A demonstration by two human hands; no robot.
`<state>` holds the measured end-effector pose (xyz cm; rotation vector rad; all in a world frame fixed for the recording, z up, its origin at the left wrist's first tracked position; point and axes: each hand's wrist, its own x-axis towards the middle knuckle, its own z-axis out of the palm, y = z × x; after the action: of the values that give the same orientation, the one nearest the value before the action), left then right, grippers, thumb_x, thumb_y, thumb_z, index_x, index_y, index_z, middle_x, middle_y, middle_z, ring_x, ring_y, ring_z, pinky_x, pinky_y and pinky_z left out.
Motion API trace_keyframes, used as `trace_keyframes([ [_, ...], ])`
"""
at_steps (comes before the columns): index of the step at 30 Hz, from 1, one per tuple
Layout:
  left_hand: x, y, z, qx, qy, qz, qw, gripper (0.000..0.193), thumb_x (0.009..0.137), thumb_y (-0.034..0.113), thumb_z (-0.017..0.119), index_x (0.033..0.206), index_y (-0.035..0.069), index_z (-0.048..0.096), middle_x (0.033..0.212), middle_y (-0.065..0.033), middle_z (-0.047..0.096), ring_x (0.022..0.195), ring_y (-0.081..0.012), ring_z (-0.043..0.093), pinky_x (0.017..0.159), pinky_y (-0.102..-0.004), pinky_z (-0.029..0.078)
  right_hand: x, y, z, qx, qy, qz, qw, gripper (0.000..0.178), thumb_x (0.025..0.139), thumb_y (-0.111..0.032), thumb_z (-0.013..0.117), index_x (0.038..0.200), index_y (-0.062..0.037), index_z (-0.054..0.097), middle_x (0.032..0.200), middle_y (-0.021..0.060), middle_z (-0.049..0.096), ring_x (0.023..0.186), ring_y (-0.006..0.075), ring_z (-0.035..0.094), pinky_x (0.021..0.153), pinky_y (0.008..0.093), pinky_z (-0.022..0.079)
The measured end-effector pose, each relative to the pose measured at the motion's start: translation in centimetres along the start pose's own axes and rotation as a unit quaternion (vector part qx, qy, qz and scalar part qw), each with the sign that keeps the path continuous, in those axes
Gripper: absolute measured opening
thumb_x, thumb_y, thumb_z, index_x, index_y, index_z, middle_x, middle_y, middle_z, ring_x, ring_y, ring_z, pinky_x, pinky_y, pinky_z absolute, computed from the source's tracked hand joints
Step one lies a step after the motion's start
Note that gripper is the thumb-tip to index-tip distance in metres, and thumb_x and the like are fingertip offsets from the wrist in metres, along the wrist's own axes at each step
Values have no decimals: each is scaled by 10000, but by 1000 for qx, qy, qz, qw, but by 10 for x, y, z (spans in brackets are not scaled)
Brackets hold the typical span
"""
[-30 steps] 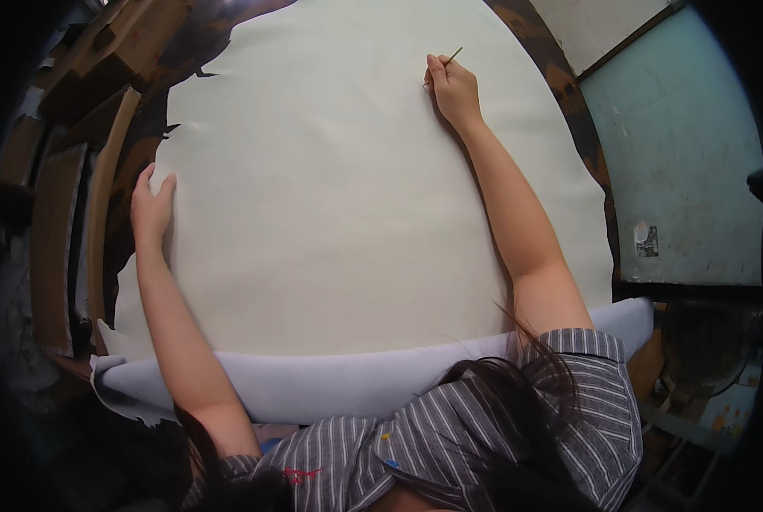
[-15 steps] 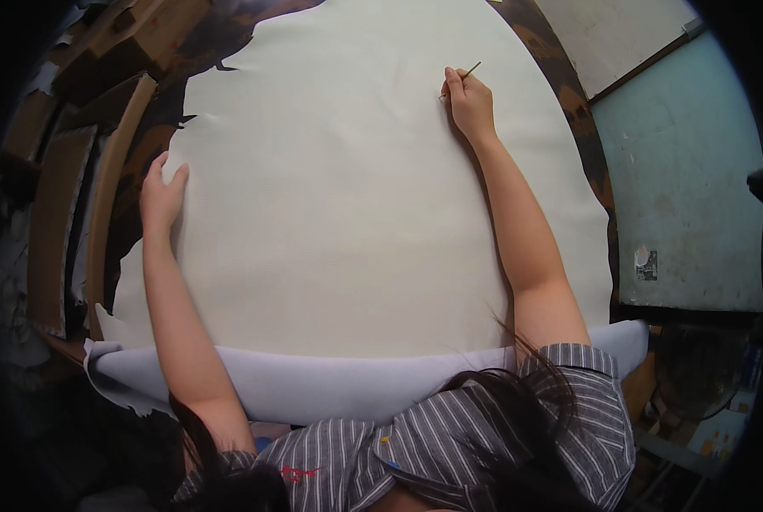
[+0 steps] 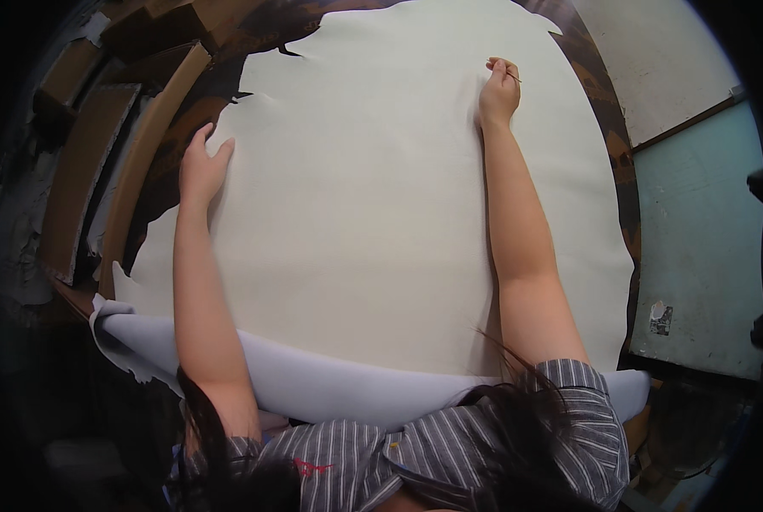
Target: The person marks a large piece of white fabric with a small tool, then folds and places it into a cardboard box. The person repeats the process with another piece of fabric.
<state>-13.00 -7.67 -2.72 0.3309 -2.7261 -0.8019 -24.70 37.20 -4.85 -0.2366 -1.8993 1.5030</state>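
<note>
A large cream leather hide (image 3: 356, 196) with ragged edges is spread out in front of me, its near edge hanging down in a pale lilac-grey fold (image 3: 339, 375). My left hand (image 3: 202, 169) rests at the hide's left edge, fingers apart and holding nothing. Over the far right part of the hide, my right hand (image 3: 499, 98) is closed round a thin pen-like stick (image 3: 516, 78). Only a short piece of the stick shows beside the fingers, so I cannot tell its exact kind.
Brown cardboard pieces and boxes (image 3: 91, 183) stand close along the left side. A dark, brown-mottled surface (image 3: 164, 166) shows past the hide's edges. At the right lie a pale green panel (image 3: 697, 230) and a whitish board (image 3: 663, 60).
The whole view has shifted, so the hide sits farther right in it. My right hand has turned, and the stick points differently in the fingers. The left hand stays at the hide's edge.
</note>
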Motion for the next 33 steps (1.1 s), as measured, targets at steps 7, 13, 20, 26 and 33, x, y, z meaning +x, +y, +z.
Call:
trace_keyframes([
  [7,-9,31,-16,-277,-56,-134,950,434,920,255,664,1234,-44,642,1063,-117,721,959,-177,671,897,-289,489,-50,-33,0,86,-124,62,987,253,1048,-218,428,1064,-42,609,1034,64,640,1019,155,610,876,322,493],
  [13,-6,33,-26,-502,-8,-70,862,244,936,213,654,1105,43,698,997,-55,717,932,-133,669,867,-261,498,-133,-86,20,204,-247,132,938,194,1030,-163,445,1093,-40,582,1095,74,596,1077,154,599,859,338,544],
  [20,-4,29,-26,-550,7,-63,833,219,899,229,676,1068,94,710,1027,-39,704,1018,-125,625,957,-275,447,-149,-92,15,240,-338,144,899,167,1002,-124,440,1071,-21,552,959,77,620,921,144,630,857,313,530],
  [26,-4,33,-25,-554,22,-85,828,232,880,238,681,1060,95,709,1015,-50,685,1039,-142,610,969,-276,432,-120,-72,7,241,-250,143,927,147,987,-111,447,1005,-23,564,902,76,628,888,149,631,873,315,524],
  [33,0,27,-16,-370,17,-83,925,308,928,246,634,1117,7,679,1086,-82,690,993,-175,638,907,-305,473,-85,-49,-9,205,-154,104,961,161,986,-116,456,1023,-20,579,943,90,651,932,163,635,884,318,524],
])
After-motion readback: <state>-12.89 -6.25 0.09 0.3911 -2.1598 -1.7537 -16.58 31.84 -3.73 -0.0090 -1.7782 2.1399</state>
